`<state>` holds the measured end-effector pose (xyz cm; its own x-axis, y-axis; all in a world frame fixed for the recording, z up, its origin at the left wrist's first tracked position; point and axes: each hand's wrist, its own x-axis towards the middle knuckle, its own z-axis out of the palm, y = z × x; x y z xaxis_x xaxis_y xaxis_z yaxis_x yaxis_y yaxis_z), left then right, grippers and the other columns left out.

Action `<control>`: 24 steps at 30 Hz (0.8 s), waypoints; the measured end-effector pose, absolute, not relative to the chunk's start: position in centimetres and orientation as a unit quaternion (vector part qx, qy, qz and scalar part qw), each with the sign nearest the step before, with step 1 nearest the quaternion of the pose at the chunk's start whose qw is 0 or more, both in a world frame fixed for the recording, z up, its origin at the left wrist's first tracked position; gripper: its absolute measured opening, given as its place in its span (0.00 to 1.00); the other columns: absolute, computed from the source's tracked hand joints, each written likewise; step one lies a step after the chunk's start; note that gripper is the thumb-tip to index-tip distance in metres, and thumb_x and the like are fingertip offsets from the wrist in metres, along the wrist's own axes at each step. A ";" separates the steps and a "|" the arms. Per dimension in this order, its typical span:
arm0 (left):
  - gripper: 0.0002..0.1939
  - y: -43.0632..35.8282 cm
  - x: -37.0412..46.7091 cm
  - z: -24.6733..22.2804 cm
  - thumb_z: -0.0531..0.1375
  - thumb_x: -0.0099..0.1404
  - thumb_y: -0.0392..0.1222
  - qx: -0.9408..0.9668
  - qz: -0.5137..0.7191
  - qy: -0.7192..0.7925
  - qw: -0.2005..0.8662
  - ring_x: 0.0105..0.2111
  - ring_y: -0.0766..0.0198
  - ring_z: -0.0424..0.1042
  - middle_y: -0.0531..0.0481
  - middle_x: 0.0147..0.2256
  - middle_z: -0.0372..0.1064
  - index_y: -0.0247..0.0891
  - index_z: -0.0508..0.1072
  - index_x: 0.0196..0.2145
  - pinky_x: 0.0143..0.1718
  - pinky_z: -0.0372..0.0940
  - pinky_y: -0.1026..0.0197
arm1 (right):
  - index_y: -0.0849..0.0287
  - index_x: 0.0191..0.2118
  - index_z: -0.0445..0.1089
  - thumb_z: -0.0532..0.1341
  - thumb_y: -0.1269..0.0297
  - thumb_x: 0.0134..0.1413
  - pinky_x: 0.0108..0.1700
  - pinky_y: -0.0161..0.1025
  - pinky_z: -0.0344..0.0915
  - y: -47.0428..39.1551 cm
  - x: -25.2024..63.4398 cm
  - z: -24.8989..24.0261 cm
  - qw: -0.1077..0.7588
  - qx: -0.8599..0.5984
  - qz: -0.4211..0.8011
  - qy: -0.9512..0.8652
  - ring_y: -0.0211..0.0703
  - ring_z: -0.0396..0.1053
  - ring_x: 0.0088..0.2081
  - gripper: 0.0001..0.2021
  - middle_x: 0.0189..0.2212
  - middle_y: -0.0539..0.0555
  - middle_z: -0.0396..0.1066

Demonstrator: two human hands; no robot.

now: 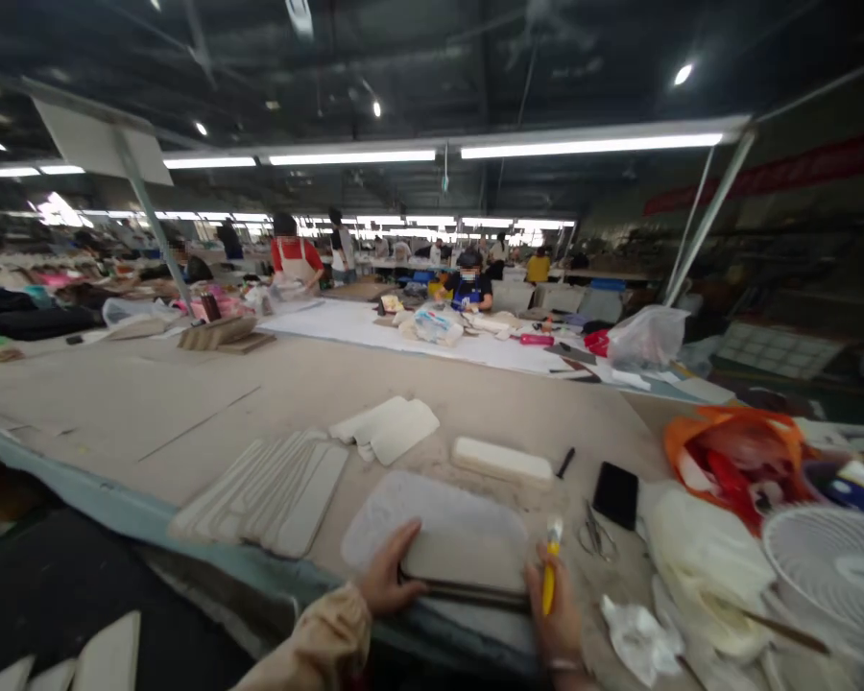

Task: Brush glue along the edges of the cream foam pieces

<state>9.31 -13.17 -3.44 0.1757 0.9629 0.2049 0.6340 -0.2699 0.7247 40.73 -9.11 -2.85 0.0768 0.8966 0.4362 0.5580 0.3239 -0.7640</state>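
My left hand (389, 573) grips the left end of a flat, grey-beige panel (468, 557) with rounded corners and a dark lower edge. The panel overlaps a translucent white sheet (432, 497) at the table's near edge. In my right hand (560, 609) is a yellow-handled brush (549, 581), its pale bristles pointing away from me; the same hand rests against the panel's right end. Left of the sheet, several pale strip-shaped pieces (309, 499) lie fanned out. Beyond it are more pale pieces (396, 432) and a white oblong block (502, 463).
To the right are scissors (596, 533), a black phone (615, 494), crumpled paper (640, 638), an orange bag (734, 451) and a white fan-like round grille (831, 566). A small black tool (565, 463) lies near the block. Across the table, a person in blue apron (468, 288) works.
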 end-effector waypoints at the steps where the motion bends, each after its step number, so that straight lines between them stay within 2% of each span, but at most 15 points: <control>1: 0.45 -13.2 9.4 -2.8 0.62 0.56 0.59 0.720 0.327 0.554 0.260 0.64 0.46 0.56 0.37 0.64 0.56 0.38 0.56 0.66 0.66 0.51 0.46 | 0.57 0.51 0.67 0.52 0.46 0.62 0.48 0.58 0.70 -9.3 41.3 -3.2 0.480 -0.581 0.173 -0.635 0.61 0.70 0.50 0.22 0.50 0.67 0.71; 3: 0.46 -12.9 9.4 -2.2 0.64 0.56 0.58 0.718 0.329 0.550 0.271 0.64 0.45 0.55 0.35 0.64 0.56 0.35 0.55 0.66 0.66 0.50 0.43 | 0.63 0.51 0.68 0.53 0.46 0.61 0.52 0.59 0.67 -9.4 42.2 -3.3 0.485 -0.578 0.163 -0.636 0.61 0.69 0.52 0.25 0.50 0.68 0.71; 6: 0.46 -12.7 9.3 -2.3 0.64 0.57 0.57 0.719 0.338 0.542 0.274 0.64 0.45 0.55 0.33 0.64 0.54 0.35 0.52 0.66 0.65 0.50 0.41 | 0.60 0.52 0.69 0.55 0.52 0.62 0.54 0.56 0.66 -9.6 43.2 -1.7 0.497 -0.537 0.189 -0.655 0.54 0.71 0.48 0.20 0.47 0.63 0.73; 9: 0.46 -12.9 9.3 -2.5 0.64 0.58 0.57 0.721 0.342 0.538 0.271 0.63 0.45 0.56 0.34 0.63 0.55 0.35 0.52 0.66 0.65 0.52 0.41 | 0.56 0.51 0.71 0.56 0.55 0.63 0.49 0.51 0.70 -10.2 42.9 0.9 0.514 -0.483 0.289 -0.648 0.48 0.72 0.41 0.17 0.40 0.57 0.73; 15: 0.46 -13.1 9.5 -2.3 0.66 0.56 0.56 0.719 0.352 0.537 0.267 0.62 0.45 0.58 0.34 0.62 0.57 0.36 0.53 0.65 0.64 0.55 0.42 | 0.54 0.45 0.76 0.53 0.50 0.63 0.38 0.45 0.75 -10.9 38.8 4.6 0.488 -0.368 0.511 -0.604 0.40 0.68 0.29 0.19 0.29 0.51 0.66; 20: 0.42 -13.1 9.5 -2.3 0.64 0.58 0.55 0.712 0.363 0.538 0.267 0.62 0.46 0.60 0.34 0.61 0.59 0.35 0.55 0.64 0.63 0.56 0.42 | 0.58 0.39 0.78 0.58 0.52 0.61 0.33 0.41 0.74 -10.3 35.6 5.6 0.456 -0.405 0.517 -0.600 0.39 0.66 0.25 0.17 0.21 0.49 0.64; 24: 0.43 -13.1 9.5 -2.4 0.64 0.57 0.55 0.711 0.368 0.537 0.267 0.61 0.46 0.60 0.33 0.61 0.59 0.34 0.55 0.64 0.63 0.57 0.42 | 0.60 0.41 0.77 0.61 0.51 0.57 0.32 0.40 0.74 -9.8 34.9 5.3 0.465 -0.454 0.525 -0.550 0.38 0.66 0.22 0.17 0.19 0.47 0.65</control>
<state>9.52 -13.15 -2.40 0.1535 0.9594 0.2365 0.5663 -0.2815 0.7746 34.89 -9.75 5.29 -0.1561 0.9871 0.0343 0.0115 0.0365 -0.9993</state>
